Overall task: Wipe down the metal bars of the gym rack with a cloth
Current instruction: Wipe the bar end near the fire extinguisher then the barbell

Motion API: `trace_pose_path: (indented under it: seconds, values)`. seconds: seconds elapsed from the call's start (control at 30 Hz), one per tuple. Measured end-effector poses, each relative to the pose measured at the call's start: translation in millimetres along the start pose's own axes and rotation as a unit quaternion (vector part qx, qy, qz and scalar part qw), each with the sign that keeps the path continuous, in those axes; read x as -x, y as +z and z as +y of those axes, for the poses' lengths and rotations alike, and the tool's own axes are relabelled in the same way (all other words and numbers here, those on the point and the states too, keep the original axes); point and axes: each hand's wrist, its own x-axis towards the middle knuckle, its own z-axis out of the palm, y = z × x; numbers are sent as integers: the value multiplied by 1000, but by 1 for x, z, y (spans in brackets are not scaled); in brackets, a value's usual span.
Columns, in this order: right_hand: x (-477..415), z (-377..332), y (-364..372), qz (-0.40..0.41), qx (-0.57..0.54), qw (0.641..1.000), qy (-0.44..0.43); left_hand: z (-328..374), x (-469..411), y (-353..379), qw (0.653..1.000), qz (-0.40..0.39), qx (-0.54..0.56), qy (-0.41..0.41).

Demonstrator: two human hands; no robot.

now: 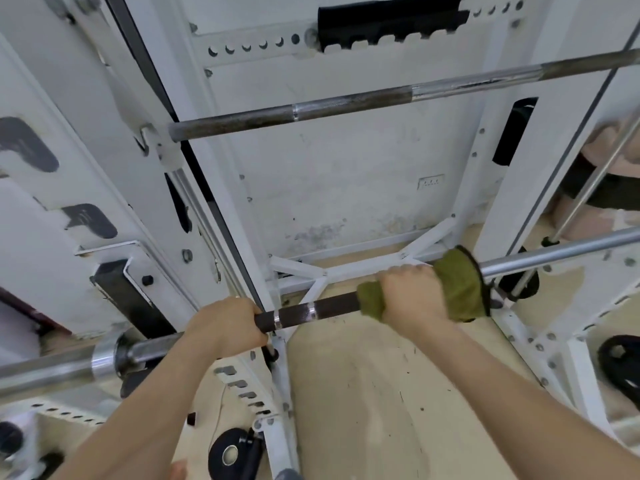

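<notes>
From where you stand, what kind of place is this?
Most likely a gym or weight room: a white power rack with adjustment holes, an upper barbell and a lower barbell across it, and a black weight plate near the floor.

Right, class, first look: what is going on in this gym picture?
A person is wiping a bar that lies across a white rack. The right hand grips a green cloth wrapped round the bar. The left hand grips the bare bar further left, apparently steadying it. An upper bar sits higher on the rack, with no hand on it.
</notes>
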Motion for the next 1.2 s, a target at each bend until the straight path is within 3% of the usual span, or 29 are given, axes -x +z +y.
trace_pose_path:
  seconds: [0.1,0.2,0.3,0.43,0.53,0.67,0.73,0.83,0.9,1.0,1.07,1.2]
  values:
    - [0,-76,-4,-2,-54,994,-96,2,0,4,1000,23,-19,5]
    - [5,-84,1,26,-40,983,-178,2,5,9,998,48,-35,5]
    - [2,-29,5,90,1,986,-138,1,10,15,990,116,-78,8]
    - [-1,20,9,36,3,997,-70,6,15,27,972,198,-130,8]
    - [4,-3,6,7,7,999,-50,9,20,37,963,221,-151,4]
    - [8,-83,-4,7,-42,991,-123,9,24,43,939,287,-189,6]
    - [12,-113,-9,15,-62,986,-157,6,18,42,944,267,-196,3]
    - [9,-101,-7,78,-34,974,-210,1,10,32,979,161,-122,9]
    - [5,-56,-2,61,-2,983,-174,1,2,17,997,56,-58,5]
    - [-9,10,-4,-19,40,996,-73,2,-7,-1,997,-76,17,-17]
    - [-14,9,-11,-42,52,996,-55,1,-9,-1,998,-54,8,-17]
    - [-4,-90,-16,-93,-14,987,-128,2,3,19,992,99,-76,7]
